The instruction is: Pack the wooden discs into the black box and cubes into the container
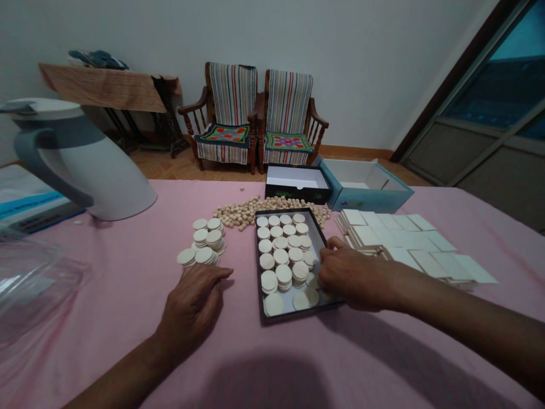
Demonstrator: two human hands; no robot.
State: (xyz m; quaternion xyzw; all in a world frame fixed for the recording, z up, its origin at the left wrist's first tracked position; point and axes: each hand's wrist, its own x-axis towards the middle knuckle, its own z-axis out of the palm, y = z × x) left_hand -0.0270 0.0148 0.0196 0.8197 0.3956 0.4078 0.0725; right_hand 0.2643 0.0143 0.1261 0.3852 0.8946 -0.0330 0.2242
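Pale wooden discs [283, 255] fill a shallow black tray [260, 267] at the centre of the frame, stacked in roughly four rows (about nineteen stacks or singles showing). Left of the tray, a loose cluster of some seven disc stacks [205, 243] sits on the pink worktop [128, 295]. Behind both lies one heap of small wooden pegs [242, 213], too many to count. Right of centre, square wooden tiles [409, 244] lie in overlapping rows.

One left hand [193, 304] rests palm down, fingers loosely spread, just below the cluster, holding nothing. One right hand [353, 275] reaches over the tray's right edge, fingers curled at the discs; whether it pinches one is hidden.
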